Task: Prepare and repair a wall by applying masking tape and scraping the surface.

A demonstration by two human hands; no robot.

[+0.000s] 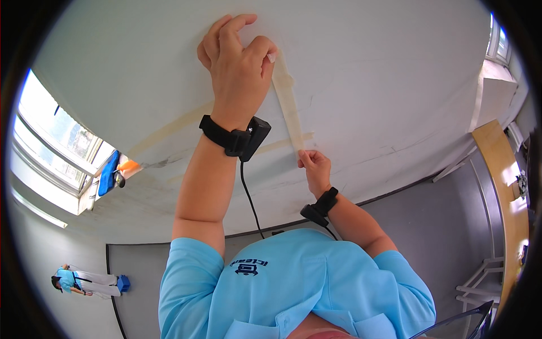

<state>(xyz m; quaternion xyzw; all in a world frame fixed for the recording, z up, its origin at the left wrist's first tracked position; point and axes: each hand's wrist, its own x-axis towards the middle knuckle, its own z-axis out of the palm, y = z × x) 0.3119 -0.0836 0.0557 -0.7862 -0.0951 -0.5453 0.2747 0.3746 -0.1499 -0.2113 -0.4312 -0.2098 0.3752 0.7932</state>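
Note:
A strip of cream masking tape [290,113] runs down the pale wall [384,85] between my two hands. My left hand [234,70] is at the strip's upper end, thumb and forefinger closed on it, the other fingers bent against the wall. Lower down and to the right, my right hand [316,169] pinches the strip's bottom end between thumb and fingertips. Another tape strip [172,129] sticks to the wall at the left, partly hidden behind my left forearm. A shorter length of tape [274,146] passes behind the held strip. Each wrist carries a black strapped device with a cable.
At the left, a blue cloth [107,174] and an orange item [129,168] lie by a window [56,141]. A wood-topped table [497,164] stands at the right. Far off at lower left is another person [84,280] near a blue box [123,283]. Dark smudges mark the wall.

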